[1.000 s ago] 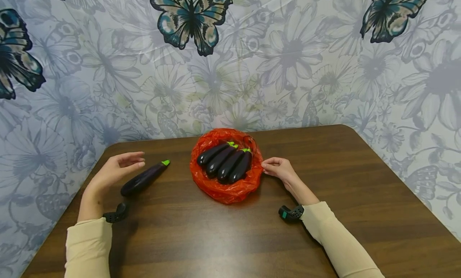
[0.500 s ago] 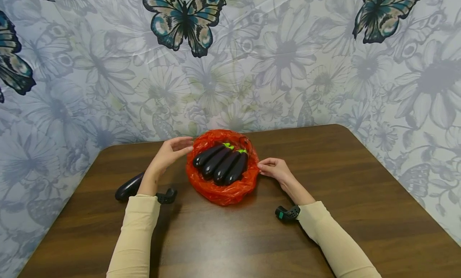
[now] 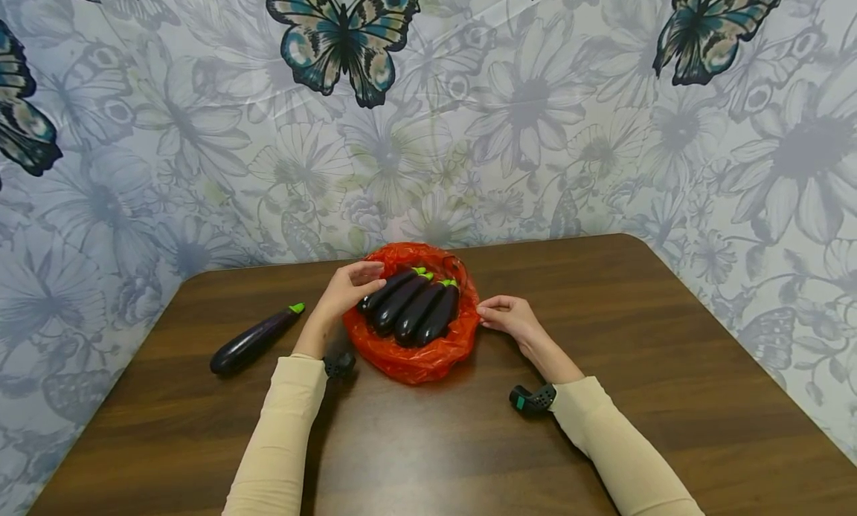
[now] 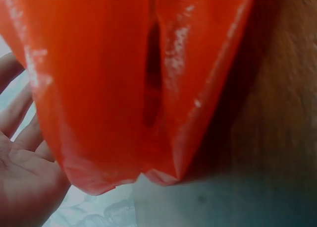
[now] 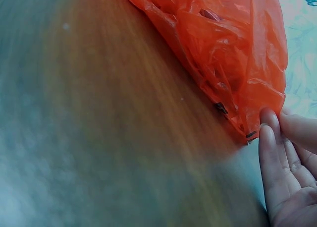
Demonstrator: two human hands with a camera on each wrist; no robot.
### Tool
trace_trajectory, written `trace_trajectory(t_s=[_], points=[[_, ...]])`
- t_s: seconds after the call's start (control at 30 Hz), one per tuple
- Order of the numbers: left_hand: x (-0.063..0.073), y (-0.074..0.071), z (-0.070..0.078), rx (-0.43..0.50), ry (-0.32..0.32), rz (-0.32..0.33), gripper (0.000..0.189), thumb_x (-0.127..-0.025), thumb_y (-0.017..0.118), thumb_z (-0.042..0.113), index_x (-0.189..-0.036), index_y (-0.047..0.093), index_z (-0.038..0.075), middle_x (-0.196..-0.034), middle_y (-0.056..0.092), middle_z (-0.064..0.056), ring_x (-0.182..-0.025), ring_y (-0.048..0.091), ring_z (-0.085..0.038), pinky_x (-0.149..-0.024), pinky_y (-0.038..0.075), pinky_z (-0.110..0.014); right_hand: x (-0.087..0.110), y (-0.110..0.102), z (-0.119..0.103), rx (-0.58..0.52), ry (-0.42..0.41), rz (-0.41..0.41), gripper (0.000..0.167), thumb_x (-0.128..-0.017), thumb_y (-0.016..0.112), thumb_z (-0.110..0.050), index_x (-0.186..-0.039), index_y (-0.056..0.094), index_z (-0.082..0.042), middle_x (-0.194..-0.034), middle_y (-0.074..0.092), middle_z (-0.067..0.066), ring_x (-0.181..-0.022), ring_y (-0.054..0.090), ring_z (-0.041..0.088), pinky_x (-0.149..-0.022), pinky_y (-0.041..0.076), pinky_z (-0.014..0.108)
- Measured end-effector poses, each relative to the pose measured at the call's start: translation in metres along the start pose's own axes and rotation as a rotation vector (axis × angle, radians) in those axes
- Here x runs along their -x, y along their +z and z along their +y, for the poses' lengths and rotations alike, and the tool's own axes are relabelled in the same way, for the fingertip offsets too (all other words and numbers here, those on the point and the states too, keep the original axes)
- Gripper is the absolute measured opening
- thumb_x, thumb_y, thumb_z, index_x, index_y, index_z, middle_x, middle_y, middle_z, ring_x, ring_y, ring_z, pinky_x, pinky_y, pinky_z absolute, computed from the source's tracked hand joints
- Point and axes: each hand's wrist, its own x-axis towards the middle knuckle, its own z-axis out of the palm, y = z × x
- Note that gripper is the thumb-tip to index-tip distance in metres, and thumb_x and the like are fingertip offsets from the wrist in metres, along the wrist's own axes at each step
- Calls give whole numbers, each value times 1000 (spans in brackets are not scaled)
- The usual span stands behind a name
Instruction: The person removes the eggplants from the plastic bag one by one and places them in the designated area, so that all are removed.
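Note:
A red plastic bag point(image 3: 408, 367) with its rim rolled down stands on the table and holds several glossy dark eggplants point(image 3: 418, 311), side by side with green stem ends pointing away. My left hand point(image 3: 347, 287) reaches over the bag's left rim, fingers extended near the leftmost eggplant. In the left wrist view the red film point(image 4: 94, 98) covers part of that hand point(image 4: 29, 177). On the bag's right side my right hand point(image 3: 512, 319) pinches the edge; the right wrist view shows thumb and fingers point(image 5: 292, 138) together on the film. A single eggplant point(image 3: 254, 343) lies left of the bag.
The brown wooden table point(image 3: 415, 456) extends toward me and to both sides. Its back edge meets a wall covering point(image 3: 428, 166) with flowers and butterflies. Each wrist wears a black band point(image 3: 532, 399).
My left hand has moved right, away from the single eggplant, and now lies over the bag's left rim. The right hand keeps its pinch on the bag, which has barely moved.

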Motion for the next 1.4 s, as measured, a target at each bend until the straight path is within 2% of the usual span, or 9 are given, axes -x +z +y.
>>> trace_trajectory(t_s=[0.07, 0.23, 0.33, 0.5, 0.8, 1.0, 1.4], points=[[-2, 1, -8, -35, -11, 7, 43, -89, 65, 8, -126, 52, -11, -123, 54, -27, -111, 53, -36, -92, 43, -44, 1, 0, 0, -6, 0, -2, 11, -87, 64, 0, -95, 66, 8, -82, 67, 5, -72, 65, 13, -70, 53, 28], [-3, 3, -17, -75, -64, 1, 46, -88, 66, 12, -128, 52, -6, -126, 53, -22, -115, 50, -33, -94, 41, -44, 2, 0, 0, -12, 2, -2, 13, -87, 65, 1, -96, 65, 10, -80, 66, 5, -70, 65, 13, -70, 53, 28], [-2, 5, -17, -121, -71, -6, 46, -88, 68, 12, -128, 53, -5, -128, 53, -21, -117, 49, -33, -96, 40, -44, 1, -1, 0, -4, 2, -9, 16, -87, 65, 0, -98, 64, 12, -80, 66, 5, -71, 65, 12, -70, 53, 27], [-4, 9, -18, -193, -45, -13, 45, -87, 68, 9, -125, 54, -8, -127, 52, -23, -118, 47, -36, -97, 37, -46, 1, -2, 0, 3, -1, -10, 20, -87, 64, 0, -101, 62, 14, -82, 66, 5, -72, 65, 12, -71, 53, 27], [-8, 14, -25, -230, -98, -19, 44, -88, 66, 13, -126, 54, -6, -127, 52, -22, -118, 47, -35, -100, 34, -45, 1, -1, 0, 6, -5, 0, 15, -87, 64, 0, -98, 64, 11, -82, 67, 6, -71, 65, 13, -70, 53, 27], [-10, 14, -23, -290, -143, -30, 45, -90, 63, 14, -129, 52, -6, -130, 50, -23, -120, 44, -36, -101, 32, -47, 0, -1, 1, 0, -22, -5, 17, -88, 63, 2, -101, 62, 14, -84, 67, 7, -73, 64, 12, -72, 53, 29], [-10, 16, -22, -325, -141, 5, 42, -89, 64, 12, -127, 54, -5, -131, 49, -23, -120, 44, -37, -101, 32, -48, -3, -1, 4, -7, -13, 7, 16, -87, 63, 2, -99, 63, 13, -82, 67, 6, -71, 64, 11, -69, 53, 26]])
